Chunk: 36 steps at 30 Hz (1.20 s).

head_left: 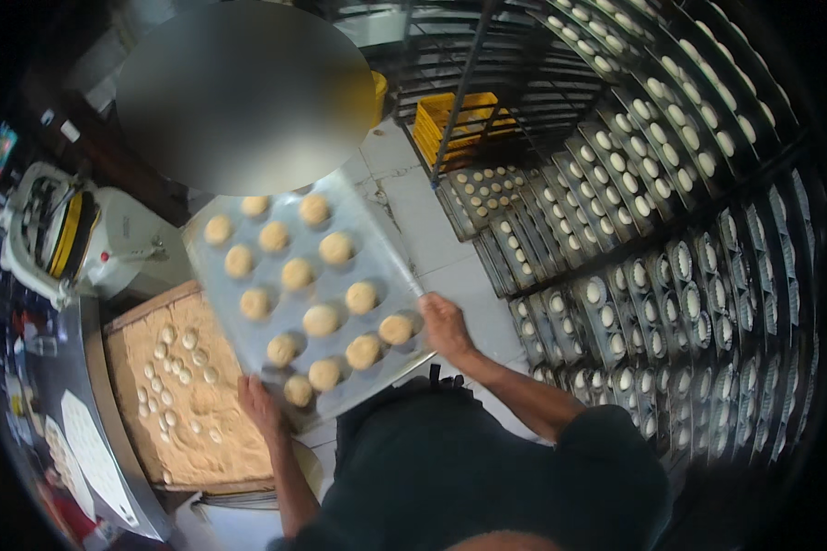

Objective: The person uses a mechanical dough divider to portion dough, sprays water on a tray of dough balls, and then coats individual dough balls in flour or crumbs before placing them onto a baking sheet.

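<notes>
Both my hands carry a metal baking tray (377, 241) in front of my body. My left hand (260, 409) grips its near left edge, and my right hand (445, 326) is closed around its right edge. Several round pale dough balls (297, 274), with a crumb-like coating, sit spaced out over the tray. Its far end passes under a blurred oval. To the left of the tray lies a wooden box (110, 386) filled with tan crumbs (207, 459). Small white dough balls (186, 376) rest on the crumbs, near my left hand.
Tall racks (560, 367) of trays with pale dough pieces line the right side. A yellow crate (459, 119) stands at the back by the racks. A cream-coloured machine (133, 243) is at the left, above a metal counter (96, 386). Tiled floor (455, 275) shows between tray and racks.
</notes>
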Motion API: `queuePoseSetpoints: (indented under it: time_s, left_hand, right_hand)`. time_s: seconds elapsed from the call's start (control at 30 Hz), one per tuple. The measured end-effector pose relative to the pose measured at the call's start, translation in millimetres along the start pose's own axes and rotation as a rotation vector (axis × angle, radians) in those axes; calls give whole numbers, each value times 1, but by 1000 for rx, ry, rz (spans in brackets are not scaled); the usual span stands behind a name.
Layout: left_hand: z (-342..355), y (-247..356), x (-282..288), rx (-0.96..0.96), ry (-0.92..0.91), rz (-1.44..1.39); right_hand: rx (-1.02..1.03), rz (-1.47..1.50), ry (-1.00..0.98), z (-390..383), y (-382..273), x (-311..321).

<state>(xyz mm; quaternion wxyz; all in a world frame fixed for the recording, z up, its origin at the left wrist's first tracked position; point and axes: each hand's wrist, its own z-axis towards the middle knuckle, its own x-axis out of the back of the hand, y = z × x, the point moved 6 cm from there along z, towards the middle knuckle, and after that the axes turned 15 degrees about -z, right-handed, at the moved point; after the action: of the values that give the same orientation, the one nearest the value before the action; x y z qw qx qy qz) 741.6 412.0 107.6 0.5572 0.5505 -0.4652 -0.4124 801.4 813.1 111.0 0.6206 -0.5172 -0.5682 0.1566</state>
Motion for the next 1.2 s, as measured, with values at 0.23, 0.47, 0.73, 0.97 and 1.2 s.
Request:
queuePoseSetpoints:
  time_s: [0.23, 0.47, 0.73, 0.97, 1.2]
  left_hand:
    - [176, 15, -241, -203, -588, 157]
    - [242, 69, -427, -22, -911, 176]
    - [272, 111, -556, -213, -1049, 152]
    - [314, 13, -576, -190, -1046, 297]
    - [361, -178, -602, 61, -1143, 388]
  right_hand:
    - [-262, 13, 516, 47, 31, 67]
    - [-463, 410, 747, 81, 29, 92]
    - [-498, 396, 957, 146, 20, 131]
    - [-788, 708, 708, 197, 95, 56]
    - [-939, 323, 379, 235, 218, -51]
